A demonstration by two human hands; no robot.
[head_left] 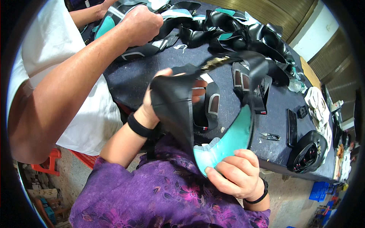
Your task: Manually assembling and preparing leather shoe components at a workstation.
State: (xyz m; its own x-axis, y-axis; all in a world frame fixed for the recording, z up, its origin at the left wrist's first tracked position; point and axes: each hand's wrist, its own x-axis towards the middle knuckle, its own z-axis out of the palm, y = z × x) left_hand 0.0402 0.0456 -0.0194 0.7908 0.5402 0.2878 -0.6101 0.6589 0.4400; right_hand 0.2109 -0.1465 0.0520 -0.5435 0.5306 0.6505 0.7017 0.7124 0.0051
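Note:
A black leather shoe upper (171, 95) with a teal lining (234, 133) is stretched in a loop between my hands, above the near edge of the table; parts of it are blurred. My left hand (150, 104) grips its left side, with fingers showing past the leather. At the lower end, my right hand (239, 174) is closed on the teal-lined edge, thumb on the lining. Flat black pieces with brown, pale-edged patches (213, 102) lie on the table behind the upper, and similar pieces (243, 81) lie farther right.
Several black and teal uppers (235, 30) are heaped along the far side. At left, a co-worker's arm (76, 79) reaches over the table (129, 76). Thread snips (270, 136), a black oblong object (291, 127), a clear bottle (296, 85) and a white bundle (317, 106) are at right.

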